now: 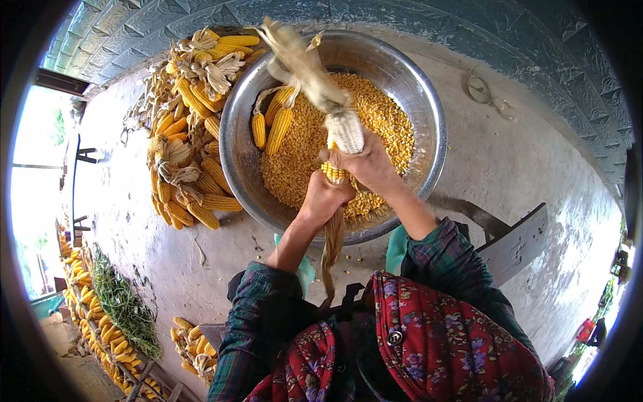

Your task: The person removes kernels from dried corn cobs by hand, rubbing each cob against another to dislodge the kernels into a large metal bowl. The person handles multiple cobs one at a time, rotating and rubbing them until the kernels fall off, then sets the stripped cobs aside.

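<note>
Over a large metal basin (435,125), both my hands work close together. My left hand (324,195) grips the lower end of a yellow corn cob (333,173), whose dry husk (332,246) hangs down toward my lap. In my right hand (369,163) is a pale stripped cob (345,131), pressed against the yellow one; its husk (306,65) sticks up, blurred. Loose corn kernels (296,171) cover the basin's bottom. Several whole ears (280,131) with husks tied together rest against the basin's left inner wall.
A heap of corn ears (193,130) with husks lies left of the basin, and a smaller pile (196,346) lies lower left. A metal-topped bench (517,241) stands at right. Cut green plants (123,306) lie by rows of hanging corn (108,331). A wire coil (478,89) is on the floor.
</note>
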`<state>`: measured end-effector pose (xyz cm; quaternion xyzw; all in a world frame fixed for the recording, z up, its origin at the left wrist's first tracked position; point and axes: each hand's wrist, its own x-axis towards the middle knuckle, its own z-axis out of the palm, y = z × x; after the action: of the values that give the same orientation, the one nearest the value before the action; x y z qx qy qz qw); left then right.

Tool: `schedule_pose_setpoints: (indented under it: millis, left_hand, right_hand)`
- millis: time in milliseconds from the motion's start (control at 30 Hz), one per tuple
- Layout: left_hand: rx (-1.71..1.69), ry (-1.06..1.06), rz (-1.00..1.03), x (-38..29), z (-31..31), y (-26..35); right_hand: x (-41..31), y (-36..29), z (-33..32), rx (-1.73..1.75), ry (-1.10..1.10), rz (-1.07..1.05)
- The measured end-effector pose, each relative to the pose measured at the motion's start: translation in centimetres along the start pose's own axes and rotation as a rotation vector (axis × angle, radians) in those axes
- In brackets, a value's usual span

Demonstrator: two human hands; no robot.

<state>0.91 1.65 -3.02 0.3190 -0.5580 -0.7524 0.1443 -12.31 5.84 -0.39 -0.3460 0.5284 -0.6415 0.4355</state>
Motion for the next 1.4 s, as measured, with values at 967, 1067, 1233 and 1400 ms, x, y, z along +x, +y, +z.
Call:
schedule_pose_setpoints:
  millis: [967,1067,1233,1400]
  left_hand:
    - [0.176,0.061,0.106,-0.5,0.6,3.1]
    - [1.040,0.291,0.140,-0.6,0.4,2.9]
    - [1.093,0.260,0.066,-0.3,0.9,1.5]
    - [0.088,-0.016,-0.095,-0.4,0.1,2.6]
  right_hand:
    - [0.4,-2.3,-2.3,0.155,0.105,0.077]
    - [0.5,-2.0,-1.5,0.176,0.006,0.142]
    - [0.2,-0.3,-0.5,-0.514,0.115,0.132]
    - [0.8,-0.2,-1.5,0.142,0.105,0.115]
